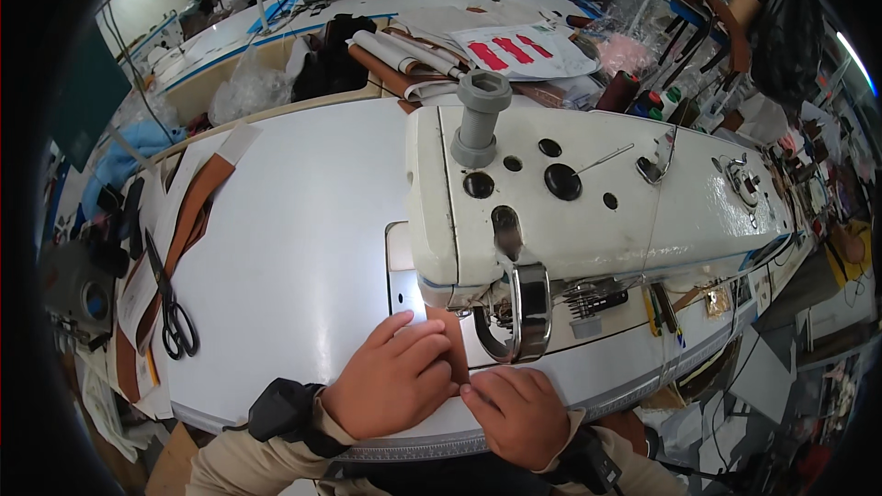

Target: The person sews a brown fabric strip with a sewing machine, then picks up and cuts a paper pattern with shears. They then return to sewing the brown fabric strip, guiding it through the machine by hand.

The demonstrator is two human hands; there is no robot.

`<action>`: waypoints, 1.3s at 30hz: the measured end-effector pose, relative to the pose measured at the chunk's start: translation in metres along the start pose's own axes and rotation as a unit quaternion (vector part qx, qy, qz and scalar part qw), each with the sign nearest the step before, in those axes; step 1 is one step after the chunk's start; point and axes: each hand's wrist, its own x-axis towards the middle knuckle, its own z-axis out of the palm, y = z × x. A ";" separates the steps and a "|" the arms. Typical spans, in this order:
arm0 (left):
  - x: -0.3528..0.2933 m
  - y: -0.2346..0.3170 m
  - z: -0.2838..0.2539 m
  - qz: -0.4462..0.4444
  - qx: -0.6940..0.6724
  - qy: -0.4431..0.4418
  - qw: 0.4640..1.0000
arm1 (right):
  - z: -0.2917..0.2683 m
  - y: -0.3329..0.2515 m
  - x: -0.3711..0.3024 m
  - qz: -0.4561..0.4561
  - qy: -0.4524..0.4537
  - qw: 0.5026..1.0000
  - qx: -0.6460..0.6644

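Note:
A narrow brown leather-like strip (454,346) lies on the bed of a white sewing machine (588,193), its far end beneath the machine head. My left hand (395,378) is closed along the strip's left edge, with fingertips near the lit needle plate (401,299). Close by, my right hand (522,413) pinches the near end of the strip between thumb and curled fingers. Both hands nearly touch at that end. A shiny curved metal guard (530,312) stands in front of the needle area and hides part of it.
Black scissors (171,308) and brown strips (204,193) lie on the left of the white table (285,248). Thread cones (617,92) crowd the back right. Rolled material (404,53) and a sheet with red shapes (524,50) sit behind the machine.

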 end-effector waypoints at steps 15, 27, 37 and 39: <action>0.005 -0.014 0.005 0.009 0.011 0.022 1.000 | -0.001 0.002 -0.001 -0.028 -0.002 1.000 0.000; 0.003 -0.017 0.005 0.001 -0.024 0.027 0.999 | 0.001 0.001 0.008 -0.014 0.043 0.999 0.008; 0.006 -0.032 0.008 -0.036 -0.096 0.003 0.995 | -0.014 0.010 0.021 -0.066 -0.045 0.996 -0.042; 0.007 -0.033 0.007 -0.040 -0.095 -0.003 0.995 | -0.016 0.013 0.024 -0.071 -0.034 0.996 -0.042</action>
